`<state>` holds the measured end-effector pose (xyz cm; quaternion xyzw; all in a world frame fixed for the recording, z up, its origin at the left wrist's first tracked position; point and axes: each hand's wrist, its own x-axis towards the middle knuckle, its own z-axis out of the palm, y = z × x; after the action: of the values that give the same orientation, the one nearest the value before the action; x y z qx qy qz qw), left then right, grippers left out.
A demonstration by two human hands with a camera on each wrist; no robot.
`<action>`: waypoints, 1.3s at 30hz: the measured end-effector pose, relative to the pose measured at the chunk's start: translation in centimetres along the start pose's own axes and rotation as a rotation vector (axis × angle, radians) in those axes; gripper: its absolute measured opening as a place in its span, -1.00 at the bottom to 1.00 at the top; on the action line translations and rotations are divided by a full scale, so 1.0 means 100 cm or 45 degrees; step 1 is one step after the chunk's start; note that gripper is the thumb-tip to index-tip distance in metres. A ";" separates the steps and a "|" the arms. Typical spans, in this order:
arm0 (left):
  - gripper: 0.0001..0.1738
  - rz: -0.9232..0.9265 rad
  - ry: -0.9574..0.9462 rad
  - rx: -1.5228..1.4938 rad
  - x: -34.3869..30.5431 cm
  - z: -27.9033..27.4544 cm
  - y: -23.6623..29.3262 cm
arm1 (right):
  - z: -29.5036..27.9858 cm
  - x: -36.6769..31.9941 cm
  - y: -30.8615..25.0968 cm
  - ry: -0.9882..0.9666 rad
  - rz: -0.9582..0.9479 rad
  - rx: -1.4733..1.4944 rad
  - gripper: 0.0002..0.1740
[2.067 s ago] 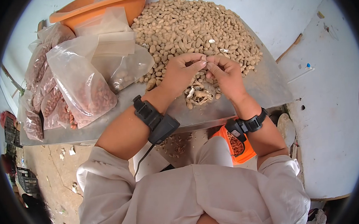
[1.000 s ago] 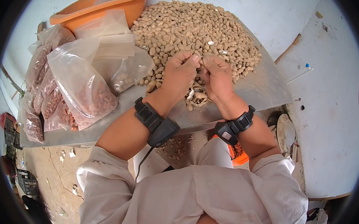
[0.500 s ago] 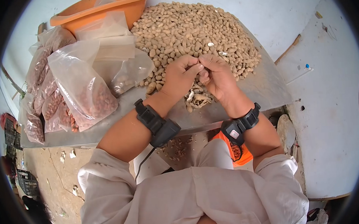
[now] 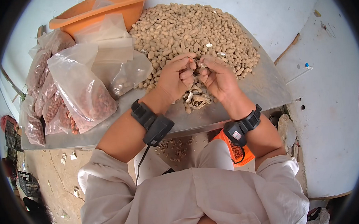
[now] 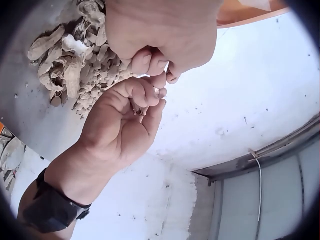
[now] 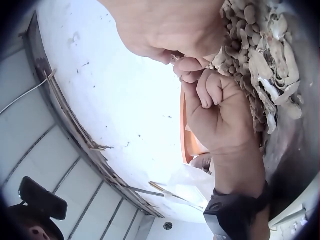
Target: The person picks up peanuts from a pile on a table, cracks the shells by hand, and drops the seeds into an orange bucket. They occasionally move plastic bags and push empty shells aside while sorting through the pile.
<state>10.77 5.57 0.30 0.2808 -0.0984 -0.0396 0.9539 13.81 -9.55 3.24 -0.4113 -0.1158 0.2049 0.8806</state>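
Both hands are close together over the near edge of the peanut pile (image 4: pixel 192 27). The left hand (image 4: pixel 174 78) pinches a small reddish kernel (image 4: pixel 191 60) between thumb and forefinger, its other fingers curled. Just across a narrow gap, the right hand (image 4: pixel 221 78) holds a pale piece of shell (image 4: pixel 202 65) at its thumb and forefinger. In the left wrist view the right hand (image 5: pixel 120 120) has broken shell within its curled fingers. Empty shells (image 4: pixel 197 100) lie on the metal table (image 4: pixel 263 93) below the hands.
An orange basin (image 4: pixel 103 11) stands at the back left. Clear bags of reddish kernels (image 4: pixel 103 103) lie along the table's left side. Under the table edge, between the person's leg and right forearm, is an orange container (image 4: pixel 247 155) holding kernels. Shell bits litter the floor.
The fingertips of the two hands, touching before, have drawn slightly apart. A reddish kernel now shows at the left fingertips, and the left hand has turned a little.
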 end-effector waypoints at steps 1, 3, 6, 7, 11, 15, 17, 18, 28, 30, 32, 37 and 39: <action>-0.80 -0.009 0.010 -0.038 0.000 -0.003 0.001 | -0.001 -0.001 0.001 -0.002 0.014 -0.056 -0.94; -0.81 -0.025 0.028 -0.114 0.003 -0.007 0.002 | -0.004 -0.002 0.001 -0.009 0.038 -0.168 -0.94; -0.81 -0.082 0.095 -0.181 0.002 -0.009 0.002 | -0.011 -0.005 0.003 -0.011 0.084 -0.373 -0.88; -0.82 -0.088 0.069 -0.174 0.002 -0.010 0.002 | -0.013 -0.005 0.003 -0.005 0.114 -0.441 -0.86; -0.85 -0.107 -0.025 -0.150 0.004 -0.014 0.001 | -0.017 -0.007 0.005 0.013 0.189 -0.618 -0.83; -0.87 -0.151 -0.012 -0.164 0.004 -0.015 0.003 | -0.024 -0.004 0.004 0.032 0.248 -0.375 -0.89; -0.87 -0.171 -0.018 -0.166 0.005 -0.017 0.003 | -0.032 -0.003 0.003 -0.034 0.252 -0.275 -0.83; -0.87 -0.181 -0.020 -0.167 0.005 -0.016 0.003 | -0.034 -0.003 0.003 -0.067 0.253 -0.225 -0.80; -0.86 -0.155 0.053 -0.011 0.005 -0.015 0.004 | -0.020 -0.014 0.006 0.032 -0.002 -0.370 -0.76; -0.86 -0.147 0.085 -0.014 0.006 -0.015 0.004 | -0.019 -0.014 0.006 0.035 -0.040 -0.368 -0.76; -0.86 -0.136 0.110 -0.064 0.005 -0.013 0.003 | -0.018 -0.014 0.007 -0.003 -0.046 -0.383 -0.76; -0.87 -0.150 0.055 -0.127 0.006 -0.016 0.004 | -0.016 -0.015 0.010 -0.051 -0.058 -0.394 -0.77; -0.88 -0.153 0.042 -0.126 0.005 -0.015 0.003 | -0.014 -0.015 0.010 -0.044 -0.045 -0.388 -0.77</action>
<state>11.60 6.55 -0.67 0.2394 -0.0636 -0.0969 0.9640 12.75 -10.57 1.51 -0.5344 -0.1678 0.1765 0.8094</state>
